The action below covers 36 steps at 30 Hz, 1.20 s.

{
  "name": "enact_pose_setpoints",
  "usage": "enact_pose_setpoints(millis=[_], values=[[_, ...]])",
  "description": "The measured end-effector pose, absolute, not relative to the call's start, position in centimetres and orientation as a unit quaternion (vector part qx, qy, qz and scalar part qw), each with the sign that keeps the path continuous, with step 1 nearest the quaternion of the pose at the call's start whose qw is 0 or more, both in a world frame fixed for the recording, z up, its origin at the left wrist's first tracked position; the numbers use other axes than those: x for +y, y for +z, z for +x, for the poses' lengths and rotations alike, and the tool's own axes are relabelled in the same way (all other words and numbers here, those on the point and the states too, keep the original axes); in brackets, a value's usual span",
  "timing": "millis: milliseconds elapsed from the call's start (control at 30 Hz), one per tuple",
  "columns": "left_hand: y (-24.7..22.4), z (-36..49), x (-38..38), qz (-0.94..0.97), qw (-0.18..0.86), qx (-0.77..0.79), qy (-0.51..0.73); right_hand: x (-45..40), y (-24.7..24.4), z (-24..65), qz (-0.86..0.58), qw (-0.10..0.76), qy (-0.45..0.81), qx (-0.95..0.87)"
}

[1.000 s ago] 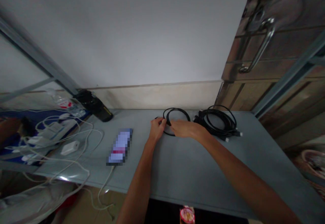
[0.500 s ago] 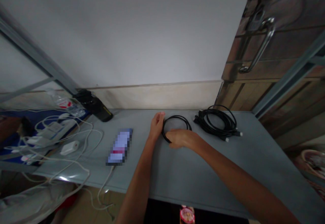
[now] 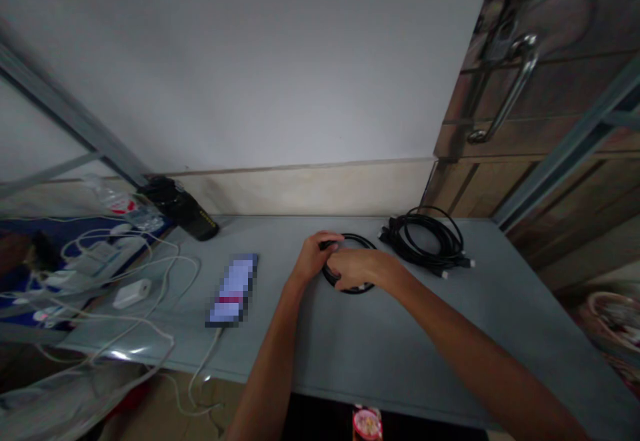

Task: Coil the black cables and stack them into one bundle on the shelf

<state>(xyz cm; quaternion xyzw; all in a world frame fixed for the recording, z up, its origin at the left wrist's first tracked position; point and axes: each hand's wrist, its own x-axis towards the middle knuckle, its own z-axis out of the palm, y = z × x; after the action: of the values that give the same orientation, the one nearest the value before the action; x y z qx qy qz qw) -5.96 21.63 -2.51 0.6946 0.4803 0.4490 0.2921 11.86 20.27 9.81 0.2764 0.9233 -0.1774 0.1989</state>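
Observation:
A black cable (image 3: 361, 236) lies in a round coil on the grey tabletop (image 3: 380, 347). My left hand (image 3: 316, 254) is at the coil's left side, its fingers closed round a dark end of the cable. Close beside it, my right hand (image 3: 353, 267) reaches across the coil from the right with its fingers curled onto the cable. Part of the coil is hidden beneath my right hand. To the right lies a bundle of black cables (image 3: 425, 237) with several plugs showing, touched by neither hand.
A phone (image 3: 233, 291) with a white cord lies left of my arms. Farther left are a black bottle (image 3: 183, 207), a clear plastic bottle (image 3: 123, 204), a white charger (image 3: 132, 293) and tangled white cords. A wall stands behind; a metal post (image 3: 555, 154) rises at the right.
My left hand has come nearer and rightward, from the coil's edge to close beside my right hand, and a dark cable end now shows in it. The coil looks rounder and more closed.

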Motion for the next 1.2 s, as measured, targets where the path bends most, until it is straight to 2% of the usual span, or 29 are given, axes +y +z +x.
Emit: enact_pose_setpoints(millis=[300,467,567,767,900,1200], values=[[-3.6,-6.2,21.8,0.732,0.191,0.487,0.437,24.6,12.6,20.0,0.464,0.107,-0.099,0.874],[-4.1,-6.4,22.0,0.74,0.162,0.512,0.405,27.2,12.3,23.2,0.552,0.144,-0.105,0.814],[-3.8,-6.5,21.9,0.738,0.158,0.522,0.396,28.5,11.8,24.1,0.572,0.149,-0.114,0.798],[-2.1,-6.1,21.2,0.725,0.135,0.545,0.399,30.1,11.6,26.5,0.594,0.09,-0.093,0.794],[-1.5,-5.6,21.0,0.71,0.131,0.569,0.394,30.4,11.7,27.6,0.631,0.112,-0.089,0.762],[-1.7,-5.5,20.8,0.68,0.153,0.595,0.401,30.2,11.3,26.6,0.614,0.137,-0.191,0.754]])
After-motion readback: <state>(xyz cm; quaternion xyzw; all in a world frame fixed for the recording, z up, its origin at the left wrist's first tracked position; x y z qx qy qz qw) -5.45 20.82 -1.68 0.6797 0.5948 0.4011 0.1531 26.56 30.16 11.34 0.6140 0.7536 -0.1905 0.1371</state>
